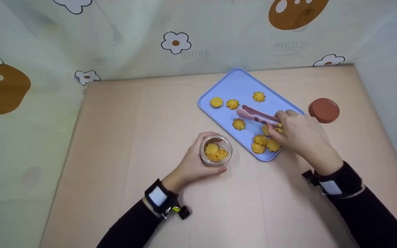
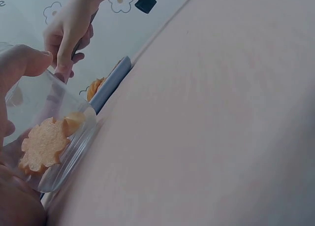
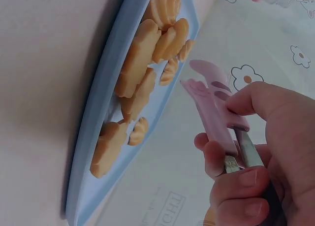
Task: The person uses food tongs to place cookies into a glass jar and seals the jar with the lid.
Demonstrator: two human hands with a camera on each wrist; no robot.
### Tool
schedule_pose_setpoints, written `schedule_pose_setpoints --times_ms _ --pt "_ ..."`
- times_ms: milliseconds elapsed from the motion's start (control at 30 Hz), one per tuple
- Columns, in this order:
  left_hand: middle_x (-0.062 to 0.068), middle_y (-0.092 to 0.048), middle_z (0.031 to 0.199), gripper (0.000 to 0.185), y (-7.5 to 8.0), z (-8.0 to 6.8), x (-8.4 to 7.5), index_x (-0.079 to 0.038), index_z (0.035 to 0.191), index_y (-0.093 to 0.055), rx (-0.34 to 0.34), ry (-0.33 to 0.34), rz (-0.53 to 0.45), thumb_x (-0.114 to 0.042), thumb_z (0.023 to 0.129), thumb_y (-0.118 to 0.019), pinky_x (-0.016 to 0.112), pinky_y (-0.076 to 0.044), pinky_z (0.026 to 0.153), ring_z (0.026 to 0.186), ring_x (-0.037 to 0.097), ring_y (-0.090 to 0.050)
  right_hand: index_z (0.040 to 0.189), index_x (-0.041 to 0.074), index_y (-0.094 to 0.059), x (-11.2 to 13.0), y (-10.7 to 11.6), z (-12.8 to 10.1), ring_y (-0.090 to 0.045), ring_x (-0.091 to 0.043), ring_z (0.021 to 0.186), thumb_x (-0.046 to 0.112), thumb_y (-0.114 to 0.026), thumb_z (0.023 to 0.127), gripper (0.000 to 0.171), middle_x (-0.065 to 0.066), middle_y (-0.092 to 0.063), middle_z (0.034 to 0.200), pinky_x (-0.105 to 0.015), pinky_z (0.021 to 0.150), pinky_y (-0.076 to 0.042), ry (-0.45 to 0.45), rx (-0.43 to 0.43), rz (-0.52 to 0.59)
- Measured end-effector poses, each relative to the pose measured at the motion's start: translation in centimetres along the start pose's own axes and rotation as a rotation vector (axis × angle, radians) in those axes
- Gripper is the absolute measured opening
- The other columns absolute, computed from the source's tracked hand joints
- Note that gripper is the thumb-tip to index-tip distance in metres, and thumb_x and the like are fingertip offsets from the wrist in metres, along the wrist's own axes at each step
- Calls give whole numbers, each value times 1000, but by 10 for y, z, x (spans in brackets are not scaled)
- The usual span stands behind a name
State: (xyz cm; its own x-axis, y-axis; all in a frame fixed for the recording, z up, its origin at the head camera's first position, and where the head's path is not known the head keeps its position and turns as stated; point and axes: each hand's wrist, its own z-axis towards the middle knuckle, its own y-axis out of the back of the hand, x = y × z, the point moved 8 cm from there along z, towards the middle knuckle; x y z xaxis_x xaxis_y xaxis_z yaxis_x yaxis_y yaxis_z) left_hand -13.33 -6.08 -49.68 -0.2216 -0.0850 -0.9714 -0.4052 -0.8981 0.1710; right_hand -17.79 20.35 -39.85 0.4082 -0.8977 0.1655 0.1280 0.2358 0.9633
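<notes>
So the left hand (image 1: 193, 165) has its fingers wrapped round a small clear jar (image 1: 215, 150) standing upright on the table (image 1: 122, 137), just off the near edge of the blue tray (image 1: 240, 86), with a couple of yellow cookies (image 1: 214, 152) already in it. The right hand (image 1: 302, 136) pinches a pair of pink tongs (image 1: 256, 115), held over the tray with the tips close together and nothing between them. More cookies lie scattered on the tray. A brown lid (image 1: 324, 110) sits on the table beyond the tray's right side.
</notes>
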Motion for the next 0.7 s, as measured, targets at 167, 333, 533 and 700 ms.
schedule_pose_setpoints --times_ms 167,333,533,700 --pt "9 -64 146 95 1 0 -1 -15 153 -47 -1 -3 0 -18 75 -102 48 -40 124 139 25 -58 98 -1 -66 2 -2 -1 -48 -24 57 35 -75 97 37 -8 -52 70 -34 50 -33 6 49 27" --pt "9 -65 146 95 1 0 -1 -14 153 -47 -3 2 -4 -20 75 -102 49 -39 124 139 27 -58 104 -3 -68 7 -8 -6 -48 -24 57 37 -74 96 42 -11 -56 75 -35 50 -35 15 117 -5" --pt "7 -65 145 96 1 0 -1 -17 153 -47 -5 5 13 -20 75 -102 47 -39 124 138 23 -58 112 -4 -70 10 -16 -6 -52 -29 60 40 -72 98 46 -18 -62 85 -41 51 -44 -33 222 -25" --pt "3 -66 145 97 2 0 -2 -17 153 -47 -12 -3 30 -20 74 -102 47 -39 123 138 23 -59 103 -3 -70 13 -15 -2 -54 -29 62 38 -72 99 41 -14 -60 79 -43 53 -48 -47 231 -12"
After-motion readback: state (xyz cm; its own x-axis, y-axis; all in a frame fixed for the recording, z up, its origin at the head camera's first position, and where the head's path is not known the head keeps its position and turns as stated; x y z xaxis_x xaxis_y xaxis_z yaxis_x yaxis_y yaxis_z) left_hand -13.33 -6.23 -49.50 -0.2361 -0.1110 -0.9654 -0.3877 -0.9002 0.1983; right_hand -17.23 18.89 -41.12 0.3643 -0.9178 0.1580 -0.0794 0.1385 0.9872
